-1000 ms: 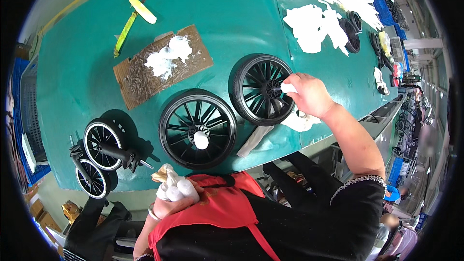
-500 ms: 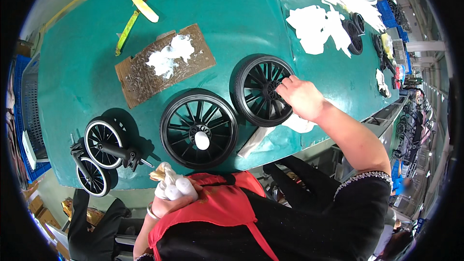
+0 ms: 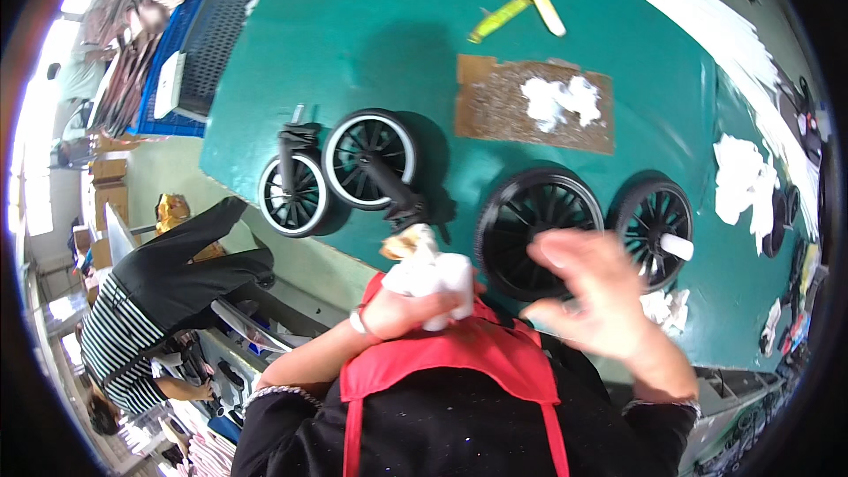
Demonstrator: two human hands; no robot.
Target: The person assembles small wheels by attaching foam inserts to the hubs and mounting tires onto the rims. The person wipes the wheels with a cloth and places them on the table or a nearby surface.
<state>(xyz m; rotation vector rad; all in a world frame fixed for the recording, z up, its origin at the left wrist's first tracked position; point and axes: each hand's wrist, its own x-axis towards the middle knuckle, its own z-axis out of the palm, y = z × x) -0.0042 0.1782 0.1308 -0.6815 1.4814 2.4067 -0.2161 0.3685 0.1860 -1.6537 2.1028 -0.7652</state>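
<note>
As the left hand [image 3: 402,311] clasps white caps [image 3: 456,279] — right hand [image 3: 602,297] hovers.

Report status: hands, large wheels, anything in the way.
Left hand holds white pieces. Right hand open, blurred, hiding part of one large wheel. White cylinder at centre of other large wheel.

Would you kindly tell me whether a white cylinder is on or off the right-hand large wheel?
On: a white cylinder juts from the middle of the right-hand large wheel, clear of the right hand.

Greyish floor [image 3: 190,163] shows beside the green-topped table [image 3: 322,44].
</note>
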